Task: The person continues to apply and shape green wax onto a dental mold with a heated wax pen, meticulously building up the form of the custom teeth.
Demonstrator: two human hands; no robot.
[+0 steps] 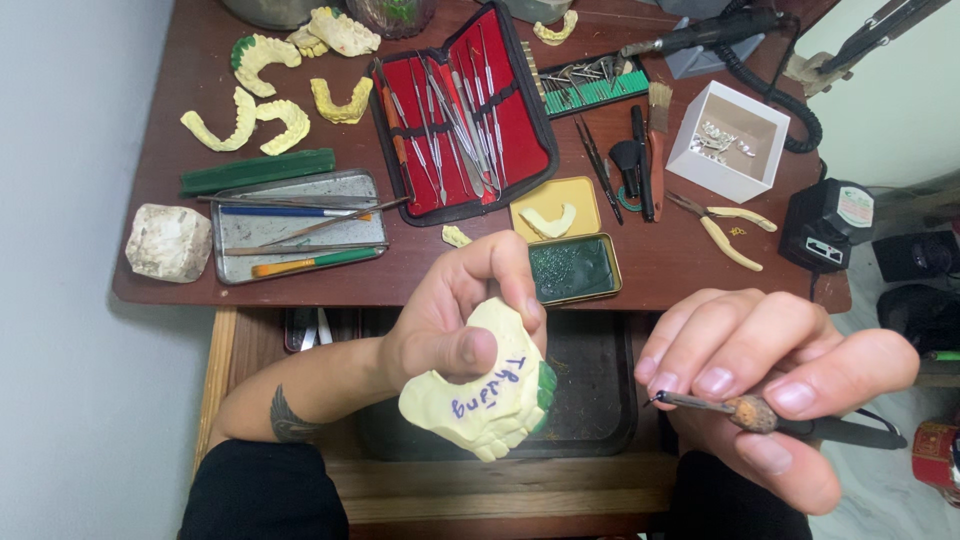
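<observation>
The left hand (455, 320) grips a pale yellow dental cast (485, 395), thumb pressed on its back, held up in front of the desk (660, 265). The right hand (765, 385) pinches a thin carving tool (760, 412), its tip just beside the cast. On the desk lie an open red instrument case (460, 115), more casts (270, 100), and a green tin (572, 268).

Pale-yellow dental cast (490, 395); red-lined tool case (462, 110).
</observation>
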